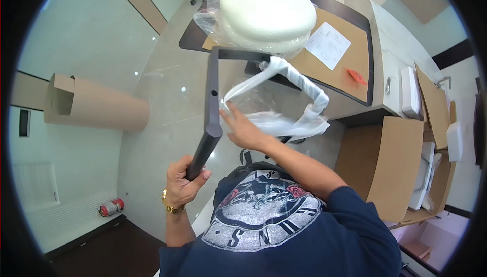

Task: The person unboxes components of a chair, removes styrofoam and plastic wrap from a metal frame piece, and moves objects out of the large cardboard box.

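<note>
My left hand [185,181] is closed round the lower end of a dark grey angular furniture frame [212,99], which is held up and tilted in front of me. White foam wrap [304,86] covers the frame's right side, and a loosened strip of it stretches across to my right hand [248,131]. That hand has the strip caught at its fingers, close beside the bare grey bar. Clear plastic film [253,102] shows inside the frame's outline. Part of the frame is hidden under the wrap.
Beyond the frame, a dark-edged table [371,58] bears a rounded white cushion-like piece [269,13], a paper sheet [328,45] and a small red packet [357,76]. A cardboard roll [96,104] stands left. An opened carton [393,165] is at right. A fire extinguisher [110,207] lies lower left.
</note>
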`<state>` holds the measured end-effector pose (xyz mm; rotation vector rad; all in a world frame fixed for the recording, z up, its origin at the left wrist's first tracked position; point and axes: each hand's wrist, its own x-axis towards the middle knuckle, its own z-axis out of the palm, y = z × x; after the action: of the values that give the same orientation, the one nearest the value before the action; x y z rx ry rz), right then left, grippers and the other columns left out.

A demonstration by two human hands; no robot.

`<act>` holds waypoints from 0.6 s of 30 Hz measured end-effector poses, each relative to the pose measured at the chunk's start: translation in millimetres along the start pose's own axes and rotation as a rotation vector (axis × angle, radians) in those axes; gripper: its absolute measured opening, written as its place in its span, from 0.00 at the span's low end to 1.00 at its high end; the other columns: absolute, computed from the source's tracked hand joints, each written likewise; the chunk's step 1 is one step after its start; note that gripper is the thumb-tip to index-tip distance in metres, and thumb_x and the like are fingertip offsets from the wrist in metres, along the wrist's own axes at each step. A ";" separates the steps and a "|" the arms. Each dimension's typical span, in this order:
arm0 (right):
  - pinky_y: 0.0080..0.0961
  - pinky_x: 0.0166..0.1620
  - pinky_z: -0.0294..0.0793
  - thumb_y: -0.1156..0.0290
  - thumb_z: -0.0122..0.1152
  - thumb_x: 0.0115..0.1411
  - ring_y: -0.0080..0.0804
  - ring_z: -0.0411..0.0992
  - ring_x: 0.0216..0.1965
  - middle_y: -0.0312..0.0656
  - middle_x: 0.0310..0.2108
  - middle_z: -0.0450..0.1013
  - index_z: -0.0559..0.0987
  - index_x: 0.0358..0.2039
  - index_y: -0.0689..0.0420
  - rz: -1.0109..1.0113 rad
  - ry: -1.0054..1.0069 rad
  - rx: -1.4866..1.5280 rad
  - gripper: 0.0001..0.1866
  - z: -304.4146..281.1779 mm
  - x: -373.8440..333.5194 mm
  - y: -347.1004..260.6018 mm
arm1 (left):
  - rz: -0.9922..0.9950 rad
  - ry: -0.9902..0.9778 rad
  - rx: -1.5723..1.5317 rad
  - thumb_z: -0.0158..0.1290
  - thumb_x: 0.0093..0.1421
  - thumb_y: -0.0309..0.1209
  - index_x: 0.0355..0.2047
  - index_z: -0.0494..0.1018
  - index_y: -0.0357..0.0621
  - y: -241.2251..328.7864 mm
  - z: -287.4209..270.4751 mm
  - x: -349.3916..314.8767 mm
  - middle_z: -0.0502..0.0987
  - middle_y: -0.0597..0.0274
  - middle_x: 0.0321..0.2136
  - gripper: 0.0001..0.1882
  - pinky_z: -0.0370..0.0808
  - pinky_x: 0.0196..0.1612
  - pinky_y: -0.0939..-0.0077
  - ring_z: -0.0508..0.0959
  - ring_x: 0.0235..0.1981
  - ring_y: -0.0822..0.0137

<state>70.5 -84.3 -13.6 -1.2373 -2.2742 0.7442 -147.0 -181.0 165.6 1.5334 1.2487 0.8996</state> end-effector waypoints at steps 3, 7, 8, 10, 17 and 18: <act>0.58 0.68 0.58 0.73 0.47 0.66 0.69 0.48 0.72 0.61 0.75 0.41 0.63 0.71 0.50 0.092 -0.704 -0.492 0.32 91.4 4.5 28.6 | 0.014 0.059 -0.105 0.66 0.58 0.25 0.34 0.74 0.40 1.5 2.3 -1.1 0.69 0.75 0.21 0.10 0.61 0.25 0.84 0.65 0.22 0.82; 0.54 0.68 0.60 0.72 0.51 0.66 0.64 0.52 0.71 0.58 0.75 0.45 0.65 0.70 0.47 -0.052 -0.719 -0.155 0.30 95.5 7.5 -3.3 | 0.049 0.185 -0.225 0.65 0.57 0.23 0.34 0.74 0.40 -2.0 4.9 -5.9 0.70 0.73 0.22 0.10 0.63 0.26 0.84 0.67 0.23 0.83; 0.52 0.68 0.61 0.72 0.52 0.66 0.63 0.54 0.71 0.57 0.74 0.46 0.66 0.69 0.47 -0.120 -0.632 -0.127 0.30 88.4 4.2 -11.3 | 0.045 0.220 -0.266 0.65 0.57 0.23 0.35 0.73 0.40 -1.8 7.3 -6.0 0.70 0.73 0.22 0.10 0.63 0.26 0.84 0.67 0.22 0.83; 0.46 0.68 0.62 0.72 0.55 0.64 0.56 0.57 0.70 0.56 0.73 0.50 0.66 0.69 0.48 -0.107 -0.674 0.067 0.31 31.3 -1.0 -23.6 | 0.025 0.223 -0.285 0.65 0.57 0.22 0.34 0.73 0.40 -3.6 10.2 -5.1 0.71 0.73 0.22 0.10 0.64 0.26 0.85 0.67 0.22 0.82; 0.20 0.43 0.73 0.65 0.65 0.62 0.22 0.74 0.39 0.34 0.36 0.75 0.77 0.51 0.59 -0.069 0.371 0.827 0.19 -317.3 -35.1 73.4 | 0.156 0.154 -0.209 0.66 0.55 0.21 0.31 0.73 0.39 -4.1 -11.9 -21.5 0.71 0.71 0.21 0.10 0.64 0.25 0.83 0.68 0.21 0.81; 0.18 0.45 0.72 0.68 0.62 0.64 0.21 0.73 0.40 0.34 0.39 0.76 0.75 0.56 0.57 0.010 0.446 0.709 0.20 -336.4 -23.2 83.6 | 0.163 0.151 -0.202 0.65 0.54 0.20 0.31 0.73 0.39 -1.3 -14.7 -21.5 0.71 0.70 0.21 0.10 0.64 0.25 0.83 0.68 0.21 0.80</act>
<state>337.8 16.0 184.3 -0.9415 -1.4516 1.0329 -165.6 -198.9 169.0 1.4416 1.1112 1.2284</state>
